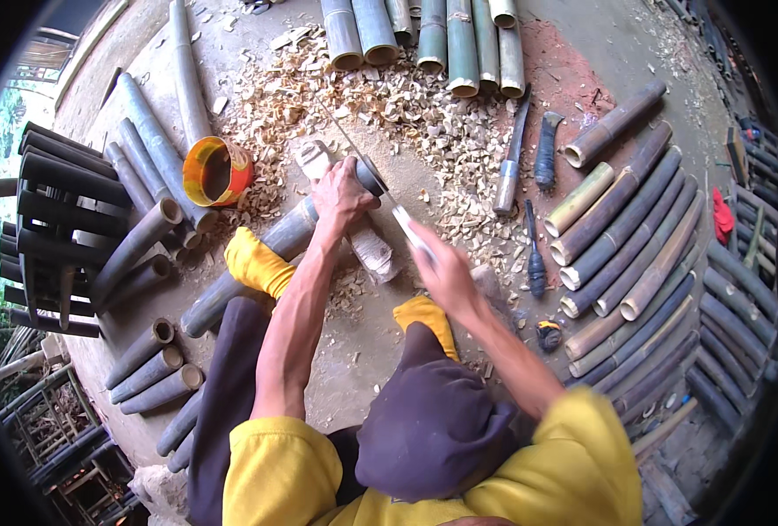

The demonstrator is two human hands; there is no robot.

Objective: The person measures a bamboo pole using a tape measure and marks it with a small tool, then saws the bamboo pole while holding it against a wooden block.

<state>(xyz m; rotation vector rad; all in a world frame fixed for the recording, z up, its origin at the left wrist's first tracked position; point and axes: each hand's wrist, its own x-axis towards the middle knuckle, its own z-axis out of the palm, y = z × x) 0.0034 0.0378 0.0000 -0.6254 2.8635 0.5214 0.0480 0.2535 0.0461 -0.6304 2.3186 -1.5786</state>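
A thick grey-green bamboo pole (pixel 291 231) lies slantwise on the floor, its upper end propped on a pale wooden block (pixel 373 252). My left hand (pixel 343 195) is wrapped over the pole close to that end. In my right hand (pixel 446 272) is the handle of a handsaw (pixel 405 224). Its thin blade crosses the pole's end just right of my left hand; how deep it sits in the bamboo I cannot tell. My left foot, in a yellow sock (pixel 257 263), rests against the pole. The other yellow-socked foot (pixel 428 323) stands below the block.
Wood chips (pixel 275 114) cover the floor beyond. An orange tin (pixel 218 171) of dark liquid stands left, among bamboo poles (pixel 157 145). To the right lie a long knife (pixel 513 149), a dark-handled tool (pixel 535 254), a tape measure (pixel 548 336) and rows of cut bamboo (pixel 626 228).
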